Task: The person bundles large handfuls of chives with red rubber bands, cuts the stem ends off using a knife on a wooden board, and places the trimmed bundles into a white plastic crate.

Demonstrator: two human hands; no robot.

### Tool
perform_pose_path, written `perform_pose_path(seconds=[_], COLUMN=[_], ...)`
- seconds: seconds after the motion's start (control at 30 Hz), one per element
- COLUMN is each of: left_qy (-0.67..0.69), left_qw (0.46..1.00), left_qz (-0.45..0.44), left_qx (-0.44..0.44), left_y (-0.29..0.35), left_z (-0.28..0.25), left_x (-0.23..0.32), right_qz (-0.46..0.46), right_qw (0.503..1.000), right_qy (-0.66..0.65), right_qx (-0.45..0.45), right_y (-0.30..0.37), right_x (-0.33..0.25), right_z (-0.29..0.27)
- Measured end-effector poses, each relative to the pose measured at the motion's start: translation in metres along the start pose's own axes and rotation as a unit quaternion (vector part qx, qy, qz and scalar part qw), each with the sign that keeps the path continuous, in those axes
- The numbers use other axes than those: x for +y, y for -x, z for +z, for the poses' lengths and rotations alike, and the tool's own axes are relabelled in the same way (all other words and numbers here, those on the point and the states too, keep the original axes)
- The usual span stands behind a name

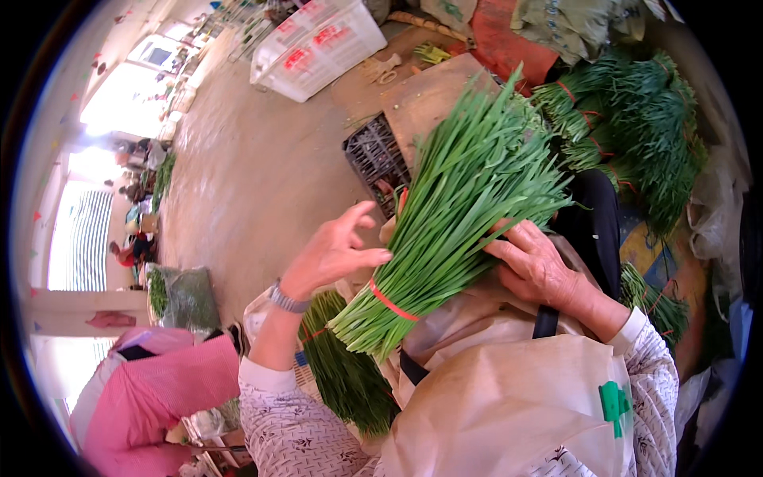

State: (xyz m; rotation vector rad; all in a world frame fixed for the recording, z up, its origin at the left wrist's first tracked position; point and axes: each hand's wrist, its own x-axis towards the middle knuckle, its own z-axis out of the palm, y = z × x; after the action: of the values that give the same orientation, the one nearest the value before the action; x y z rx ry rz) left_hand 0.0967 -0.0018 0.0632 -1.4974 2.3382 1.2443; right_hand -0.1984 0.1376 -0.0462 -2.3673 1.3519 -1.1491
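Head view.

Item: bundle of garlic chives (453,215), long flat green leaves fanning up and away, pale cut stems pointing down toward the person. A red band (389,300) circles it near the stem end.

Right hand (536,266): fingers (509,250) curled onto the right flank of the bundle, holding it against the palm; thumb side hidden behind the leaves.

Left hand (334,250): fingers (362,213) spread wide, fingertips just beside the left edge of the bundle near the band; whether they touch it cannot be told. A metal wristwatch (288,300) sits on this wrist.

Below the fingers: a beige apron (509,397) with a small green mark, over patterned sleeves. A second tied chive bundle (346,374) lies under the left forearm.

Beyond the right fingers: a heap of tied chive bundles (636,119), dark green, red-banded.

Beyond the leaf tips: a wooden board (429,99) resting on a black plastic crate (375,155); farther off, a white plastic crate (318,48) on the concrete floor (246,183).

Left of the left fingers, low in the picture: another person in a pink garment (159,381), and a clear bag of greens (187,298).
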Motion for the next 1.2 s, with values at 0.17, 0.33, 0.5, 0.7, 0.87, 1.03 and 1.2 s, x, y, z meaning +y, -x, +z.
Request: perform_pose_path(seconds=[0.17, 0.33, 0.5, 0.7, 0.87, 1.03, 1.2], left_qy=[0.015, 0.030, -0.093, -0.073, -0.011, 0.010, 0.135], left_qw=[0.985, 0.992, 0.988, 0.989, 0.986, 0.986, 0.968], left_qz=[0.167, 0.124, 0.117, 0.110, 0.141, 0.124, 0.142], left_qx=[-0.024, -0.008, 0.036, 0.067, 0.087, 0.112, 0.158], left_y=[-0.053, -0.060, -0.057, -0.052, -0.054, -0.049, -0.047], left_z=[0.042, 0.056, 0.067, 0.070, 0.072, 0.068, 0.071], left_x=[0.032, 0.038, 0.052, 0.043, 0.042, 0.050, 0.038], right_qz=[0.017, 0.030, -0.067, -0.007, 0.014, 0.023, -0.009], right_qw=[0.998, 0.992, 0.986, 0.999, 0.999, 0.999, 0.999], right_qy=[-0.054, -0.109, -0.130, -0.031, -0.029, -0.033, -0.034], right_qx=[0.011, 0.047, 0.081, 0.027, 0.000, -0.031, 0.007], right_y=[0.020, 0.036, -0.003, -0.018, -0.008, 0.001, -0.005], right_x=[-0.004, 0.003, -0.009, -0.002, -0.001, -0.002, -0.003], right_z=[-0.036, -0.052, -0.035, -0.006, -0.006, -0.011, -0.016])
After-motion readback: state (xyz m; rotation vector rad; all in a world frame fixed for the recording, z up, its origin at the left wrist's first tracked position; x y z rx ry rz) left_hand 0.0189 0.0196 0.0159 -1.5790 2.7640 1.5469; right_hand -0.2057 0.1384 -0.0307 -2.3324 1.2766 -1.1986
